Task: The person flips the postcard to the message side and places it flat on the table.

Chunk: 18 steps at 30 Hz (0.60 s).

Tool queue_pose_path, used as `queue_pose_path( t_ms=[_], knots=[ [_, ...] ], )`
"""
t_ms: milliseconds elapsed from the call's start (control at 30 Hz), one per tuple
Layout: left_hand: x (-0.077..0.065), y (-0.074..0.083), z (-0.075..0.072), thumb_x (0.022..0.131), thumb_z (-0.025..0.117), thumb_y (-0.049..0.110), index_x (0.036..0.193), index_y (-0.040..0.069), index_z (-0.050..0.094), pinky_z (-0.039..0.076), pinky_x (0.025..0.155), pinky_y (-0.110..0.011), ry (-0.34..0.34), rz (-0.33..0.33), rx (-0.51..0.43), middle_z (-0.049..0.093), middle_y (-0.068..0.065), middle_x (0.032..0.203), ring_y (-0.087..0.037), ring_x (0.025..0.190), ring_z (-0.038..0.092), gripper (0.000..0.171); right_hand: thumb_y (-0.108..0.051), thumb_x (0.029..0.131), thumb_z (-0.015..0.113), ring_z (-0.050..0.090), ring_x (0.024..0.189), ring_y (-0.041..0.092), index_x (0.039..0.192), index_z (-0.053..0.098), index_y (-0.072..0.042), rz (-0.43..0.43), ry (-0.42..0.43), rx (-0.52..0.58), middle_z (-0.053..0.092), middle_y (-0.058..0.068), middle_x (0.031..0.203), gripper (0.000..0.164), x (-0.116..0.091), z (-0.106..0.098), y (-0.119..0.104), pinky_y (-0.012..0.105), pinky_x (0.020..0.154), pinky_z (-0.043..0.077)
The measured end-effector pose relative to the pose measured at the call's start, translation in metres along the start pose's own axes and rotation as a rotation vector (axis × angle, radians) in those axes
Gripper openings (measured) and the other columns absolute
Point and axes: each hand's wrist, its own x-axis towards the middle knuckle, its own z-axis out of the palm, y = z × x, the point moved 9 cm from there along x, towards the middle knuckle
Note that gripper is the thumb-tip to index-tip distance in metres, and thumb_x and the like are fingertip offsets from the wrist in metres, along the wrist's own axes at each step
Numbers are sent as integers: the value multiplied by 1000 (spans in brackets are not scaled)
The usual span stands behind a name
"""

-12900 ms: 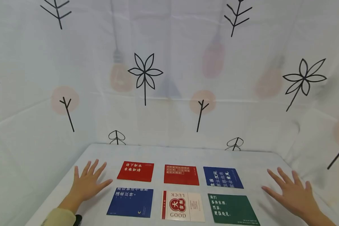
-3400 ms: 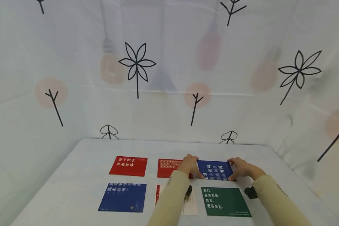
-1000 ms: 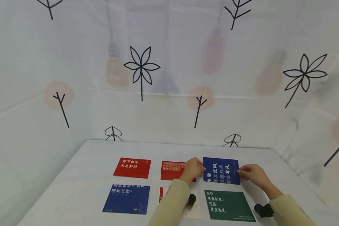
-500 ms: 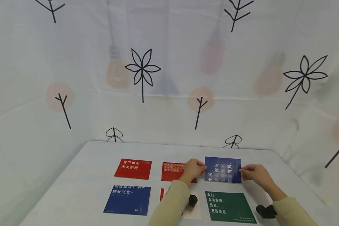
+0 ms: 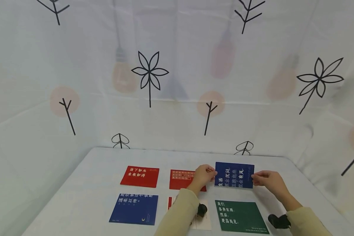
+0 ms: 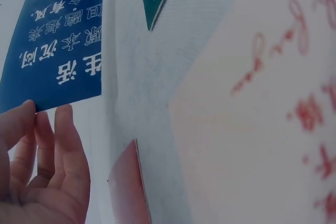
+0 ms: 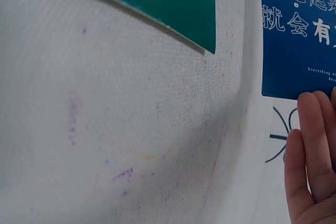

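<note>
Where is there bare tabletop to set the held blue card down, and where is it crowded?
Both hands, left and right, hold the blue card lifted above its vacated slot, bordered by the patterned red card and the green card. More bare table lies left of the red text card and along the far edge. The card grid itself is crowded.

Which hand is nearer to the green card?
Right. The right hand holds the blue card just beyond the green card; the left hand is farther left.
</note>
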Motion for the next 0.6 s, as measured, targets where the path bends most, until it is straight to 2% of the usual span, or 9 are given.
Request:
queue_pose_path(
  t_ms=[133,333,600],
  knots=[
    [2,1,-2,85,68,17,85,11,62,50,56,-22,9,22,8,56,2,68,-9,59,56,8,-27,89,63,67,74,24,105,59,14,-6,-1,16,69,13,82,45,0,1,0,56,84,45],
    [1,2,-5,85,68,20,86,13,64,48,57,-23,20,32,15,58,4,68,-9,61,55,9,-23,94,56,67,74,24,108,57,16,-41,-7,16,68,17,86,42,1,2,-4,51,81,49],
    [3,2,-10,86,68,21,86,12,66,42,55,-22,50,56,53,57,5,72,-10,63,48,10,-25,99,45,67,73,20,115,52,18,-76,-11,63,68,20,91,47,1,8,-6,30,68,55]
  ],
)
